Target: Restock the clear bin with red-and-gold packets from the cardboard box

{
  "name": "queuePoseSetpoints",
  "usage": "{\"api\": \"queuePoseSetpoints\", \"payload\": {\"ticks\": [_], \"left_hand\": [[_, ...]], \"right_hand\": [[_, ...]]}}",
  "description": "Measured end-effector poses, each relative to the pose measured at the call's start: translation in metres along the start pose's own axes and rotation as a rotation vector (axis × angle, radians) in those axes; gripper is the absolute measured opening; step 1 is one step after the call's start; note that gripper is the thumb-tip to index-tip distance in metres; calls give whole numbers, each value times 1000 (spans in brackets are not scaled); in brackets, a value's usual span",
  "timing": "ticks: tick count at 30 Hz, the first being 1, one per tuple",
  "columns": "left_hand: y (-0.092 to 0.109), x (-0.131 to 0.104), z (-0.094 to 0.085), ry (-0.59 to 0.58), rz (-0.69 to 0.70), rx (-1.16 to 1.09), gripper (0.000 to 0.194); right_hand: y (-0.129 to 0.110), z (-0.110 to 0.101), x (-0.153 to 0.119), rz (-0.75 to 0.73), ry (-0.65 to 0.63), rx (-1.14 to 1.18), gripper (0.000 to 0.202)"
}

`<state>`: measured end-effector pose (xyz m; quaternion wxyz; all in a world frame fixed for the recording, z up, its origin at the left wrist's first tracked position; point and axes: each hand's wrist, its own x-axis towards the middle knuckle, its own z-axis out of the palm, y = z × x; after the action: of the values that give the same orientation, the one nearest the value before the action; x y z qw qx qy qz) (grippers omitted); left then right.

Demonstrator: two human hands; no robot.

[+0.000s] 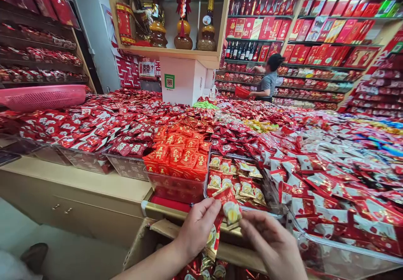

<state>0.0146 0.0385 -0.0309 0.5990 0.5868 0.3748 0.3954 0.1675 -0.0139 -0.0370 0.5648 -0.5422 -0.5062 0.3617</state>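
Note:
My left hand (199, 223) pinches a red and gold candy packet (231, 210) with a durian picture on it, by its left edge. A second packet (213, 239) of the same kind hangs below my left fingers. On the other side, my right hand (274, 242) has its thumb and fingertips closed at the upper packet's lower right edge. Just behind the hands, a clear plastic bin (206, 183) holds more durian packets in rows. Beneath my wrists, an opened cardboard box (137, 242) contains loose packets of the same look.
Bright red packets (179, 158) fill the bin to the left; red and white packets (330, 204) heap up on the right. A pink basket (42, 96) rests on the far left candy. A person (266, 82) holding a red basket (242, 92) stands by the back shelves.

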Motion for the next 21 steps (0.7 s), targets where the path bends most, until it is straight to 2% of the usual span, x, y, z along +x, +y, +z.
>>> {"api": "queuePoseSetpoints", "payload": {"ticks": [3,5,8,10,12,16,21], "left_hand": [[0,-1,-1,31,35,52,33],[-1,-1,-1,21,33,85,32],[-1,-2,-1,-6,40,114,29],[0,-4,-1,-24,58,124,26],[0,-5,-1,-37,64,126,22],[1,-8,2,-57,37,141,17],[4,-10,3,-45,78,244,14]], "right_hand": [[-20,-6,36,15,168,-147,29],[-26,-4,68,-20,237,-254,29],[-19,4,111,39,281,-307,26],[-8,10,129,87,271,-303,23],[1,15,137,116,242,-318,18],[6,21,137,146,169,-389,13],[5,25,142,86,111,-577,12]]}}
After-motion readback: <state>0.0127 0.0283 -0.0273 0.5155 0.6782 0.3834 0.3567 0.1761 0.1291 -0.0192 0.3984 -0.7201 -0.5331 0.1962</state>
